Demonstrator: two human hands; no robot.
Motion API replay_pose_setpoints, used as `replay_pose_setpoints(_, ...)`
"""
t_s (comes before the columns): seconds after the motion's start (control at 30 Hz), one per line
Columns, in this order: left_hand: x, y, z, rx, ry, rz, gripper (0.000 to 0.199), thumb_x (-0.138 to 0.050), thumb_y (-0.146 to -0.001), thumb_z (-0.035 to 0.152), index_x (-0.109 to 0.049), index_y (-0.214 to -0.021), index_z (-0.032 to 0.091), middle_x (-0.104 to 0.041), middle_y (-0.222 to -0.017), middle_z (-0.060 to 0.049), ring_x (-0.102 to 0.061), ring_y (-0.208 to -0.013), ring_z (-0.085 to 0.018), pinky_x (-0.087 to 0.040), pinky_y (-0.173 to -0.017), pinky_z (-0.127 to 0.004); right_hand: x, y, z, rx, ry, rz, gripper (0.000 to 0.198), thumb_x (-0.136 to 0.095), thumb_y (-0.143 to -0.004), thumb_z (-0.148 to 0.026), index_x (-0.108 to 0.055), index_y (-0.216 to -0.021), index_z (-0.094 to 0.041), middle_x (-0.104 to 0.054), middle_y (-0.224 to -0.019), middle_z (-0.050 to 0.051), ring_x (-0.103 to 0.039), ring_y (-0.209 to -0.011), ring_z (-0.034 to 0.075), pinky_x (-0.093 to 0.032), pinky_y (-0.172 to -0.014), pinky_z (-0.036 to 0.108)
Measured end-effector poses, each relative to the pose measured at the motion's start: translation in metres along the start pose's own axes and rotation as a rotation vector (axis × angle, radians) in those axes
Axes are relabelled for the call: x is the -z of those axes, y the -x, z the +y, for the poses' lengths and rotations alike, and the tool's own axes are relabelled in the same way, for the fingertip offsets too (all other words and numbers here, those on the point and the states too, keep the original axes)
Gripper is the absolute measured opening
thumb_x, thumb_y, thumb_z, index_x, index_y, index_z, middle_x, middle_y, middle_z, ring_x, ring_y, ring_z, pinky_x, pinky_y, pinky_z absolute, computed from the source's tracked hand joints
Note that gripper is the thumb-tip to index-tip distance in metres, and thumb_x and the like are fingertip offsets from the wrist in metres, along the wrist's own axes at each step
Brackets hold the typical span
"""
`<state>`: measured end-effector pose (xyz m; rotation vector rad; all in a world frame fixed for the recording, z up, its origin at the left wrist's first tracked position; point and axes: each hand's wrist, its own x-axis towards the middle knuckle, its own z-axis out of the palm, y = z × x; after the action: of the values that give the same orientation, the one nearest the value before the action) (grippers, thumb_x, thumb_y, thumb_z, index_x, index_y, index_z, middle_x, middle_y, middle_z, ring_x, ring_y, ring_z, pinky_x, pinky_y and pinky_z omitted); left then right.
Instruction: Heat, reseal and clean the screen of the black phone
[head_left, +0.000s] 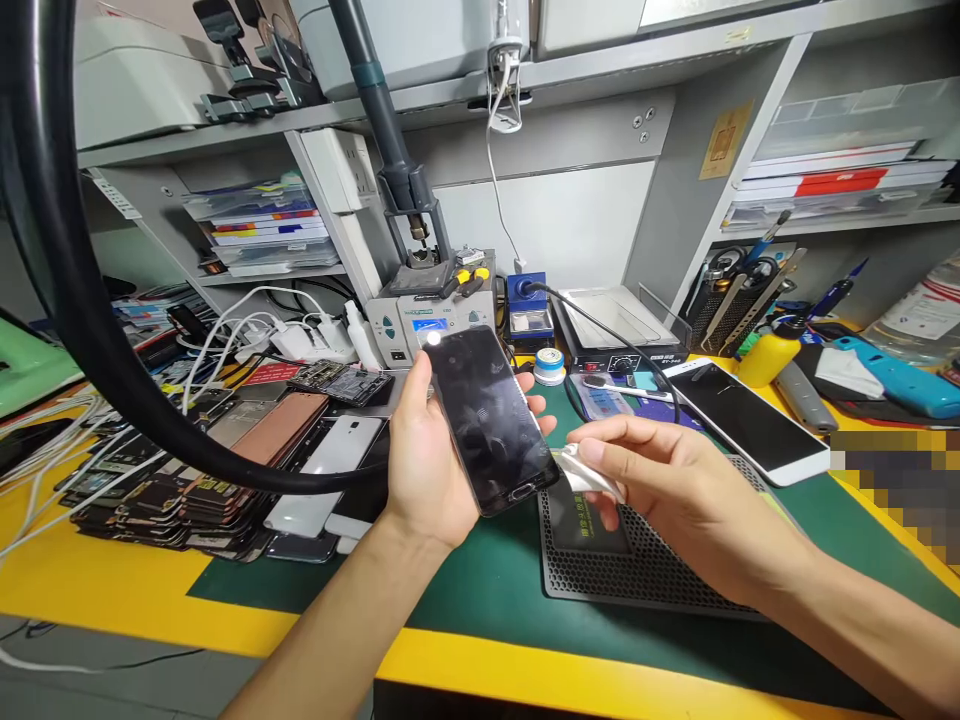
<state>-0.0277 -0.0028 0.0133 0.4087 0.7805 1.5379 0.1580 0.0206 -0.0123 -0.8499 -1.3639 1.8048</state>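
A black smartphone [491, 420] lies tilted in my left hand [427, 460], its dark glossy screen facing up and smudged. My thumb presses along its left edge, and fingertips wrap around the right side. Beside the phone's lower right corner, my right hand [667, 475] pinches a crumpled white tissue or cloth [592, 470], which meets or nearly meets that corner. Beneath the right hand lies a black perforated mat [637, 575] with a dark printed panel. To the right of that hand rests a large white smartphone [750, 415] with a black screen.
Stacked phone parts [217, 480] and a white phone [326, 470] crowd the left side. A thick black hose [150, 400] arcs across the left. Behind stand a grey soldering station [401, 330], a blue-lidded tin [550, 362] and a yellow bottle [769, 345].
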Motion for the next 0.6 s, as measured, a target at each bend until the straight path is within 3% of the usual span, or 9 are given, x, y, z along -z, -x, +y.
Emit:
replay_pose_setpoints(0.2,0.0015,0.0001,-0.0017,0.01,-0.014,-0.009,0.065,-0.04,-0.094,0.067,-0.074,-0.103,0.012,-0.074,-0.107,-0.018,-0.073,-0.087,-0.032,-0.062,-0.08,-0.047,-0.0014,-0.0015,0.0024,0.064,0.065,0.025,0.023,-0.08,-0.083,-0.038,-0.075,-0.092,-0.018,-0.064,-0.083,0.004,-0.052,-0.067,0.012,-0.048,-0.055,0.023)
replay_pose_setpoints(0.47,0.001,0.0013,-0.0025,0.044,-0.05,-0.056,0.066,-0.044,-0.091,0.071,-0.076,-0.098,0.014,-0.076,-0.098,-0.014,-0.076,-0.083,-0.031,-0.062,-0.08,-0.045,-0.0051,-0.0044,0.0029,0.066,0.149,0.069,0.03,-0.085,-0.077,-0.039,-0.071,-0.09,-0.017,-0.065,-0.081,0.003,-0.056,-0.066,0.013,-0.052,-0.056,0.024)
replay_pose_setpoints(0.6,-0.0009,0.0015,-0.0075,0.063,-0.176,0.058,0.036,-0.065,-0.088,0.047,-0.075,-0.098,0.013,-0.077,-0.085,-0.013,-0.077,-0.077,-0.03,-0.064,-0.076,-0.044,-0.0044,-0.0055,0.0037,0.033,0.166,0.053,0.031,-0.084,-0.077,-0.043,-0.07,-0.083,-0.017,-0.068,-0.083,0.003,-0.057,-0.06,0.011,-0.052,-0.057,0.025)
